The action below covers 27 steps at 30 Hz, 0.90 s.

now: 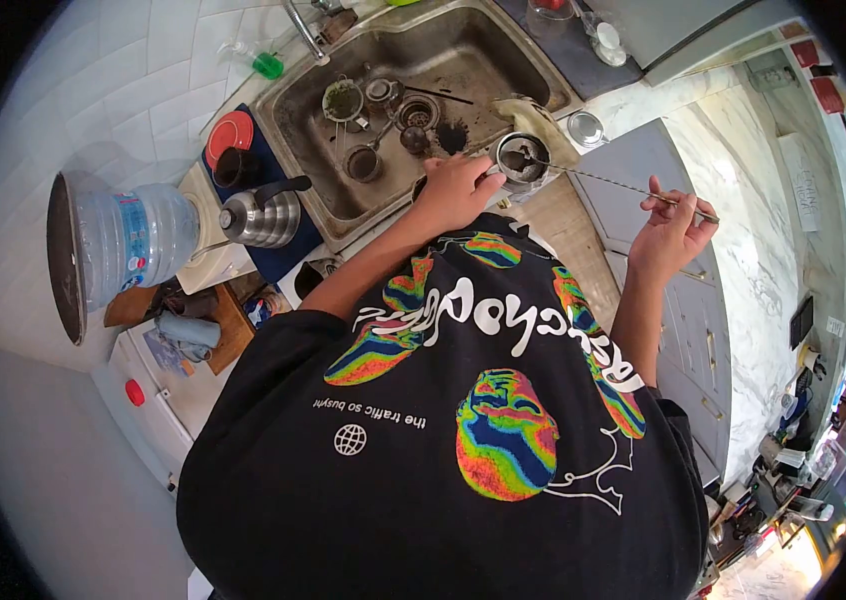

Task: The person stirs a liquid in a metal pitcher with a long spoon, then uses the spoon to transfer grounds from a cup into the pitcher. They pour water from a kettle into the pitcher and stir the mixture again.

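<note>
While my left hand grips the small steel cup at the sink's near edge, upper centre of the frame, my right hand pinches the long thin spoon by its end, its tip in the cup. I judge this a stirring or scraping step; next calls for a steady cup. Inside looks dark. Small strainers and cups with dark residue lie in the basin; a kettle stands at left.

A kitchen: steel sink, kettle, tiled wall.
</note>
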### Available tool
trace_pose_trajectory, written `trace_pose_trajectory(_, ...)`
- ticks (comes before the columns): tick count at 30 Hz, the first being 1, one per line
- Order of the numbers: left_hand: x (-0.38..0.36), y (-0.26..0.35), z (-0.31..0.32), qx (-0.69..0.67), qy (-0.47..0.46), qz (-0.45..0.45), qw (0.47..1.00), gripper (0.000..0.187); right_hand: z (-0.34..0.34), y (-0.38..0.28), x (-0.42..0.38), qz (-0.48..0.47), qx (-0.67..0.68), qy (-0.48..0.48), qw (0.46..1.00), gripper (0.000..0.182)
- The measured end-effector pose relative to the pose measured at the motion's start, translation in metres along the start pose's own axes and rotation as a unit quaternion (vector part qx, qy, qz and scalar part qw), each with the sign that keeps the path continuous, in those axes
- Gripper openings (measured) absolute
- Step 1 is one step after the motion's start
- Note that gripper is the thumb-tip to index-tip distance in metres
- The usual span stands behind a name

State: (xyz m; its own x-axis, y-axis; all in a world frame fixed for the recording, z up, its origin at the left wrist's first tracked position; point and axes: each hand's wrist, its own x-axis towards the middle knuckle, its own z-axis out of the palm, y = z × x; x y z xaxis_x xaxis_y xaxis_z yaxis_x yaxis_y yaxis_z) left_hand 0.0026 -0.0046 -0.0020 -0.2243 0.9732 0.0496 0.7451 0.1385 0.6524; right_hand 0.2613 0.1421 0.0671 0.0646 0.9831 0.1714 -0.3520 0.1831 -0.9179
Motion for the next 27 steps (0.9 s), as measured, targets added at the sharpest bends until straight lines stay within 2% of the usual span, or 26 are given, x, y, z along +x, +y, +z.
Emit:
trace_pose_trajectory(10, -0.0013, -0.0021, 0.0028, 0.0, 0.006, 0.003, 1.0, 0.029, 0.0013, -0.0055, -0.0025, 0.008, 0.01, 0.015, 1.0, 0.018)
trace_pose_trajectory(27, -0.0014, 0.0037, -0.0016, -0.002, 0.002, -0.003, 1.0, 0.032, -0.0021, -0.0091, -0.0009, -0.006, 0.019, 0.009, 1.0, 0.012)
